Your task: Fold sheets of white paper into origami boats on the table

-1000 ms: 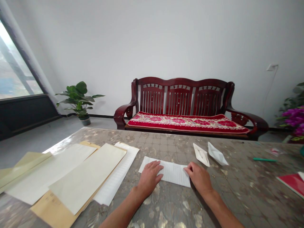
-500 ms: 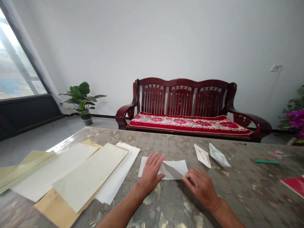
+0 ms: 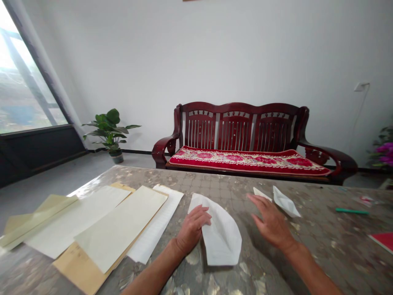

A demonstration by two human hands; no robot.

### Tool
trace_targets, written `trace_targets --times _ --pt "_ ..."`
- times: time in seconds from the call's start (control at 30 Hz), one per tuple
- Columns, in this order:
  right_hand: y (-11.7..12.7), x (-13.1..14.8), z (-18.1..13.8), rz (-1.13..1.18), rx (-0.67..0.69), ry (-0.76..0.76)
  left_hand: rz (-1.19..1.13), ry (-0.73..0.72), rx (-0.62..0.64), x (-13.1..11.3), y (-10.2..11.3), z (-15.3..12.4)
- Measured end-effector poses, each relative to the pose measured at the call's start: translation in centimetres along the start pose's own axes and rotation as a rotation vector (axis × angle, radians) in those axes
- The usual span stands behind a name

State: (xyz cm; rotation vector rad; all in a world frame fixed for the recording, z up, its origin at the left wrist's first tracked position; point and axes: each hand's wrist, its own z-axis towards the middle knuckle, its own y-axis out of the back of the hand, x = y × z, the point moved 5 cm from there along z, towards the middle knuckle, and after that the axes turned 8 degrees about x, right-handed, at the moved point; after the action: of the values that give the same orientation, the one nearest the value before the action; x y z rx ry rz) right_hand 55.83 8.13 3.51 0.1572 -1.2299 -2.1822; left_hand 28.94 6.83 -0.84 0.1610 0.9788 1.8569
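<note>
A white sheet of paper [image 3: 222, 233] stands curved and partly raised in front of me, with a crease across it. My left hand [image 3: 194, 223] grips its left side, fingers bent over the front; the thumb is hidden. Off to the right of the sheet, my right hand [image 3: 272, 223] hovers with fingers stretched and thumb apart, holding nothing. Just beyond it lies a cream folded paper boat [image 3: 260, 192], partly covered by the fingers. A white folded paper boat [image 3: 285, 201] rests beside that one.
Overlapping cream and white sheets [image 3: 123, 229] and a brown envelope [image 3: 80, 266] spread over the left of the patterned table [image 3: 172, 278]. On the right lie a green pen [image 3: 351, 211] and a red booklet [image 3: 383, 239]. Beyond the table stand a wooden bench [image 3: 235, 127] and a potted plant [image 3: 112, 131].
The sheet, lying flat and wide before, has been lifted and turned so it curves toward me. My right hand has let go of its right corner and moved up and right, opening.
</note>
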Motion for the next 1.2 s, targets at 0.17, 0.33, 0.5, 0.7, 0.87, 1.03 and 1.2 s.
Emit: trace_targets --times 0.17,0.33,0.5,0.7,0.87,1.03,1.2 --pt "-2.6 3.6 0.1 -0.026 0.158 0.316 0.057 -0.079 0.095 -0.8 -0.1 -0.1" --pt "-3.3 6.2 1.0 0.011 0.205 0.452 0.044 -0.101 0.180 -1.1 -0.2 0.4" --pt "-4.0 7.6 2.1 0.062 0.267 0.517 -0.031 -0.112 0.211 -1.3 -0.8 0.8" --pt "-4.6 6.7 2.4 0.048 0.289 0.425 -0.100 0.002 0.273 -0.1 -0.8 0.1" --pt "-5.0 4.4 0.3 0.005 0.192 0.372 -0.064 0.163 0.328 2.2 -0.3 -1.6" --pt "-6.4 3.5 -1.4 0.084 0.279 0.251 -0.078 0.205 0.423 3.1 -0.6 -2.3" --pt "-7.1 2.6 -1.7 0.191 0.392 0.054 -0.112 0.244 0.323 3.9 -0.3 -2.3"
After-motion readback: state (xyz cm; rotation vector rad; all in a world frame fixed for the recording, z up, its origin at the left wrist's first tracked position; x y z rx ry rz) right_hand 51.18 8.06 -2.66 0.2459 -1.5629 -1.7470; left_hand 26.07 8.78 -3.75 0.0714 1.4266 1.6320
